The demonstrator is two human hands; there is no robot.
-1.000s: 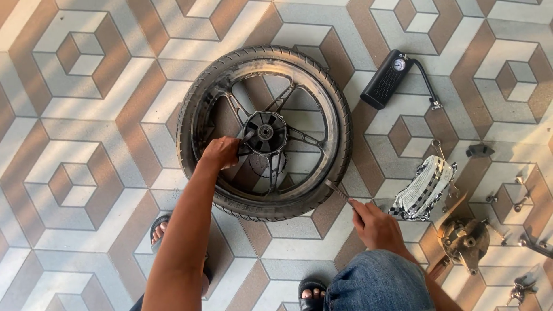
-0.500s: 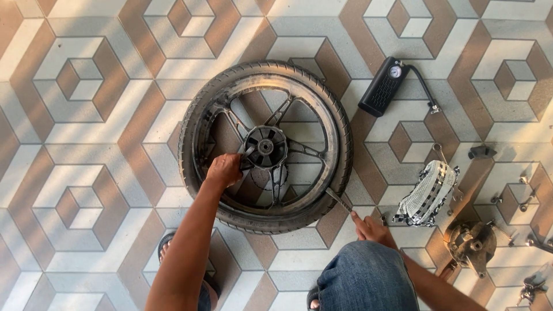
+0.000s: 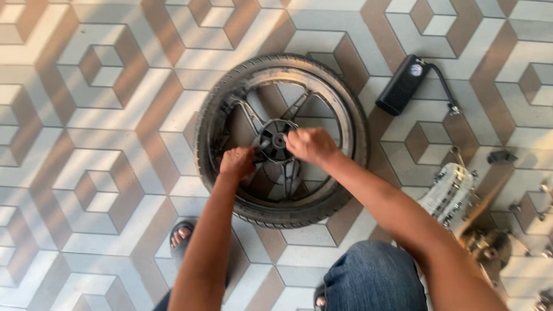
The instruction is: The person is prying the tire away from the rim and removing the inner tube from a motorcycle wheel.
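A floor of beige and brown geometric tiles (image 3: pixel 103 115) is bearing a black spoked motorcycle wheel with its tyre (image 3: pixel 281 140), lying flat. Both hands are closing around spokes beside the hub (image 3: pixel 277 140): left hand (image 3: pixel 237 162) just below-left, right hand (image 3: pixel 311 145) nearer, just right.

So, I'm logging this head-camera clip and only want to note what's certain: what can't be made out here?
- Head view: the right hand covers part of the wheel hub; whether it holds anything is hidden.
- The left hand hides the spoke under it; its grip is unclear.
- The metal parts at right are blurred, some cut off by the edge.
- The black inflator dial is too small.
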